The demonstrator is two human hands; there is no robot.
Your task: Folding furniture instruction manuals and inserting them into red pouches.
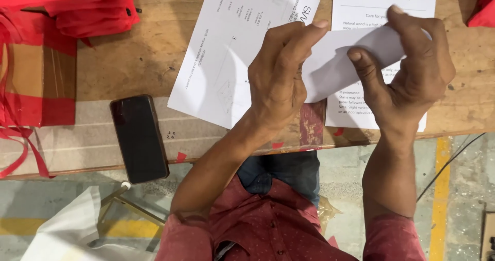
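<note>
i'm pinching a white slip (356, 54) between both hands above the bench (129, 60): left hand (281, 72) clenching its left end, right hand (412, 70) gripping the right. it's looking partly folded, not yet creased flat, i judge. two sheets (227, 49) are lying under the slip, phone (139, 137) left of it.
</note>
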